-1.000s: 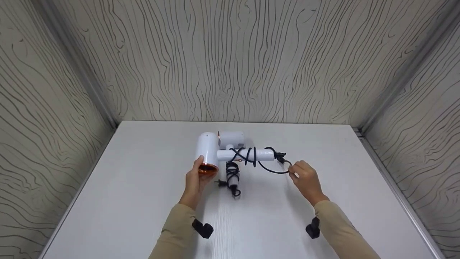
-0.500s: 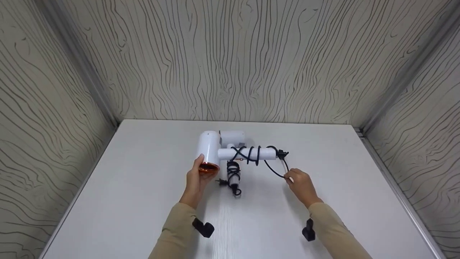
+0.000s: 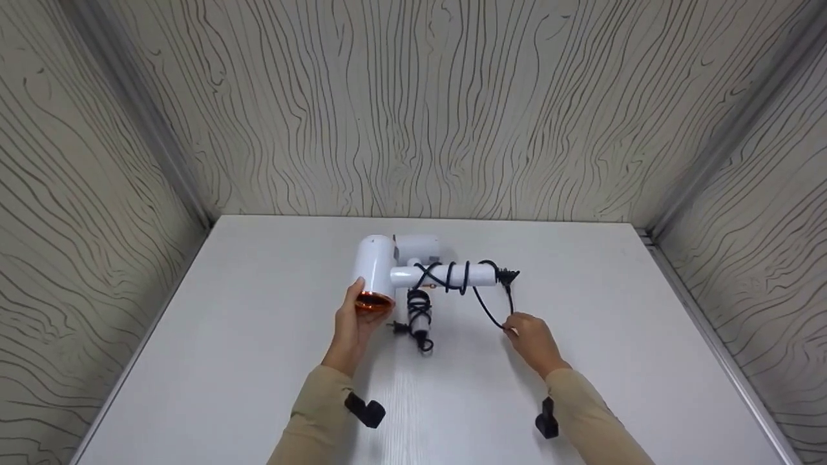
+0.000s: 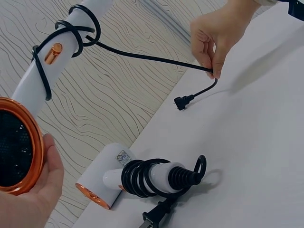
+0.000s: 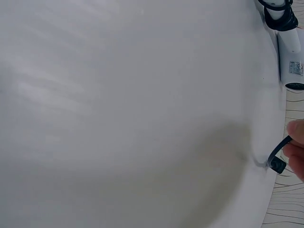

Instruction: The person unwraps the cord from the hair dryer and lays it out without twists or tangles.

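A white hair dryer (image 3: 373,261) with a copper-coloured rim is held up by its barrel in my left hand (image 3: 352,326); in the left wrist view that hand (image 4: 42,194) curls round the rim. The dryer's handle (image 3: 478,276) points right, with black cord looped round it. My right hand (image 3: 535,339) pinches the cord below the handle's end, and in the left wrist view a plug (image 4: 183,101) hangs just past those fingertips. In the right wrist view, only the fingers (image 5: 297,147) of that hand show at the edge, on the cord.
A second white hair dryer (image 3: 418,248) lies on the white table (image 3: 258,361) behind and below the held one, its handle (image 4: 164,176) wrapped in black cord, its plug (image 4: 154,216) beside it. Wood-patterned panels (image 3: 413,116) stand at the back and both sides.
My right hand has moved left and toward the table's front, still pinching the cord, and the cord's loop now hangs lower. My left hand and its dryer have barely moved.
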Available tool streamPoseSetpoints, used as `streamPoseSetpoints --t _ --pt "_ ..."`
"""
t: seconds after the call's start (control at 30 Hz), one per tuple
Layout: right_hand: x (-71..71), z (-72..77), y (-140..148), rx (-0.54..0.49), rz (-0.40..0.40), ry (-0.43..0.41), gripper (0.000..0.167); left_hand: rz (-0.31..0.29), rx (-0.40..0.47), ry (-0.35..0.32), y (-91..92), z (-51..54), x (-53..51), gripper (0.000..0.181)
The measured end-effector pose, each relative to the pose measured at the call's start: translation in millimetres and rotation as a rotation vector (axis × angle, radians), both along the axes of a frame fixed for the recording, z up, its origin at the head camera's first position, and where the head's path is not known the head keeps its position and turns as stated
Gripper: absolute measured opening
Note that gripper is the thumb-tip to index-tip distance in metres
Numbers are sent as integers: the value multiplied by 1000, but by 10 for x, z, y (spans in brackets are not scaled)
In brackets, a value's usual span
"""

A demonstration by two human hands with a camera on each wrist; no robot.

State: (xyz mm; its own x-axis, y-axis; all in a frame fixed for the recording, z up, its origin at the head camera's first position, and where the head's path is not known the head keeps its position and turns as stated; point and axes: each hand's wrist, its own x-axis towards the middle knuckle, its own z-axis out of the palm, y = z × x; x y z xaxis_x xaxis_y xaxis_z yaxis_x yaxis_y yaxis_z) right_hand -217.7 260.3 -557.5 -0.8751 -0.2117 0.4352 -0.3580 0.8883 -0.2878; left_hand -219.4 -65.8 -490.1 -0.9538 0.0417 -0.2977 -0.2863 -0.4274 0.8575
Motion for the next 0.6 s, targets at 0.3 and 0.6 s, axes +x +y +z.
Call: streamPoseSetpoints --t 0.3,0.6 --pt "12 -17 27 -27 -46 -158 11 -18 8 24 -30 29 -7 73" --pt "-22 -21 154 -16 -83 -126 10 -19 -14 35 -36 63 -3 71"
